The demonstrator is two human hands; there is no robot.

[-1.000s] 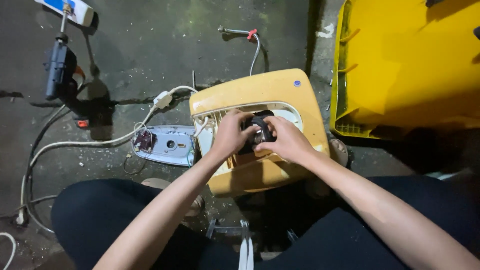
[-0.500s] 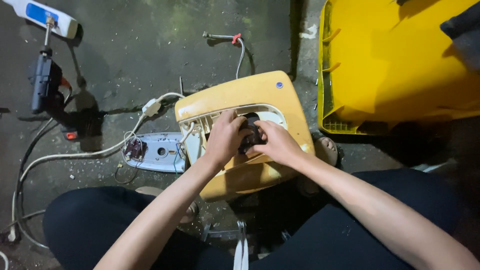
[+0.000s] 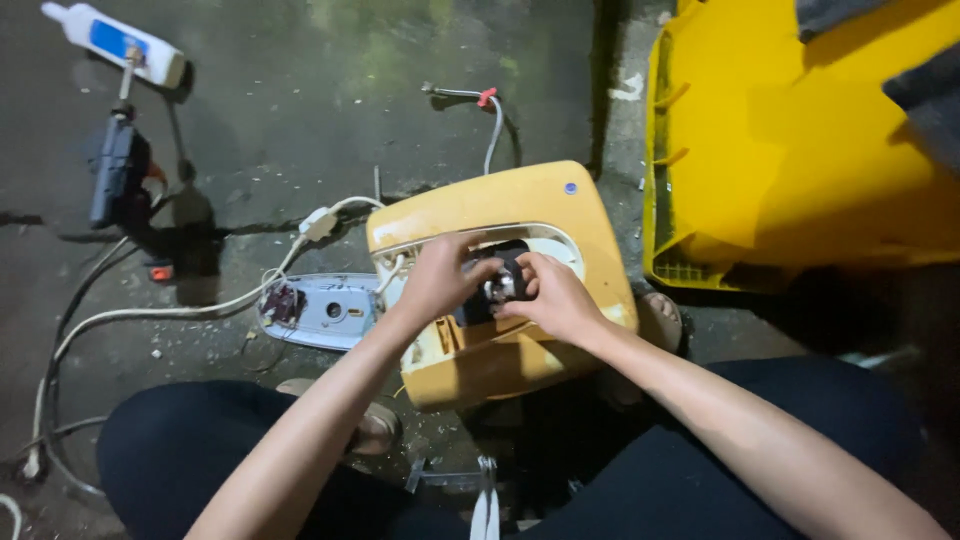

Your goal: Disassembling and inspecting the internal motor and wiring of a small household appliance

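Observation:
A worn yellow appliance casing [image 3: 510, 205] lies on the concrete floor between my knees, its white-rimmed opening facing up. Inside the opening sits a small black part [image 3: 503, 280] with metal bits. My left hand [image 3: 437, 283] grips that part from the left with curled fingers. My right hand [image 3: 556, 297] pinches it from the right, fingertips touching the left hand's. A white cable runs from the casing to a grey-white oval panel [image 3: 325, 310] lying just left of it.
A large yellow plastic bin [image 3: 800, 150] lies at the right, close to the casing. A dark tool on a stand [image 3: 118, 172] and a white tube with a blue label [image 3: 115, 45] are at the far left. White cables [image 3: 150, 310] loop across the left floor.
The view has shifted slightly right and down. Both hands stay on the black part inside the casing, with only small finger movement.

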